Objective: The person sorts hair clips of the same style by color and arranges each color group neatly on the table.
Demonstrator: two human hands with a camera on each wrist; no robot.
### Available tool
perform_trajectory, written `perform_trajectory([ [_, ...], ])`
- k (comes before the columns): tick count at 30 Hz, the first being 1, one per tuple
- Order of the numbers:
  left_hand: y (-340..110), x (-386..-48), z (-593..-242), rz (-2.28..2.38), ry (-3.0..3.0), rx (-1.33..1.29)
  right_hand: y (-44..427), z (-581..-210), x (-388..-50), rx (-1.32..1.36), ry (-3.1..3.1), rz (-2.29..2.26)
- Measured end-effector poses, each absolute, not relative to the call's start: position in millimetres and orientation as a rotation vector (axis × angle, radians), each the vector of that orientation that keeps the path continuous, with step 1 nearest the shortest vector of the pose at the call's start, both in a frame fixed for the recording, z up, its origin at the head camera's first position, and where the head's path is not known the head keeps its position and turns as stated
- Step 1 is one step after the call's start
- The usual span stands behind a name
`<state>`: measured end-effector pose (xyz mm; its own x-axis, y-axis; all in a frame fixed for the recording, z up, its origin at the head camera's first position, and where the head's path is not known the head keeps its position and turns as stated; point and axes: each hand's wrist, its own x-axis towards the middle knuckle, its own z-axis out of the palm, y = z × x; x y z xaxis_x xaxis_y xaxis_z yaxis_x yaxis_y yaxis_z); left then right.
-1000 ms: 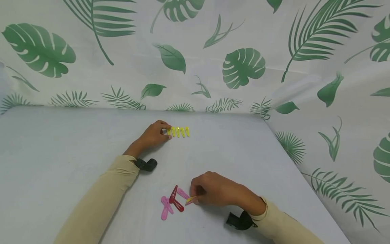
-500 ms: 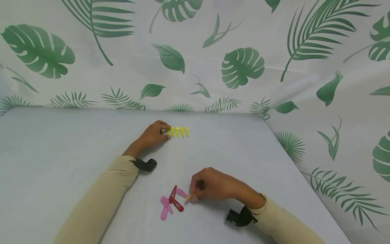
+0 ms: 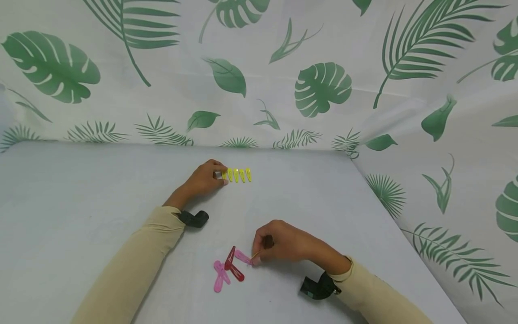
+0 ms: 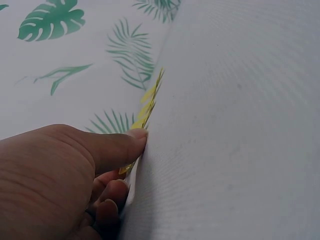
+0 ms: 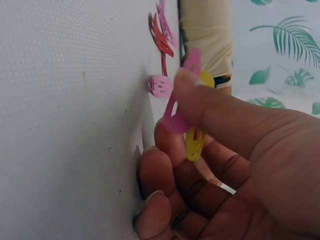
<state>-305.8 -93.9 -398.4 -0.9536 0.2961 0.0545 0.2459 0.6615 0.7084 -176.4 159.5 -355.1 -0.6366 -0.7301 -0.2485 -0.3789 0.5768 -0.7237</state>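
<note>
In the head view my left hand [image 3: 202, 180] pinches the leftmost clip of a row of several yellow hair clips [image 3: 242, 175]. Its thumb and fingers close around that end of the row in the left wrist view, hiding part of the yellow clip [image 4: 125, 169]. My right hand [image 3: 285, 243] holds a pink clip [image 5: 176, 122] and a yellow clip [image 5: 194, 145] together between thumb and fingers, just above the table. Beside it lie a pink clip [image 3: 243, 257], two red clips [image 3: 237, 273] and two crossed pink clips [image 3: 218, 282].
The pale table [image 3: 97, 189] meets a leaf-printed sheet [image 3: 251, 76] at its back and right edges. Black wrist cameras [image 3: 195, 219] sit on both wrists, with beige sleeves [image 3: 133, 261] behind them.
My right hand has moved slightly away from the camera, and the clips in its fingers have changed angle. My left hand and the yellow row have stayed in place.
</note>
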Motion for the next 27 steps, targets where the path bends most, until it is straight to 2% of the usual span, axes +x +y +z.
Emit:
perform_trajectory([
  [27,-94.5,-307.0,-397.5,1.157,2.825,0.466,163.3,-358.5,-185.3,-0.852,2.163,-1.000],
])
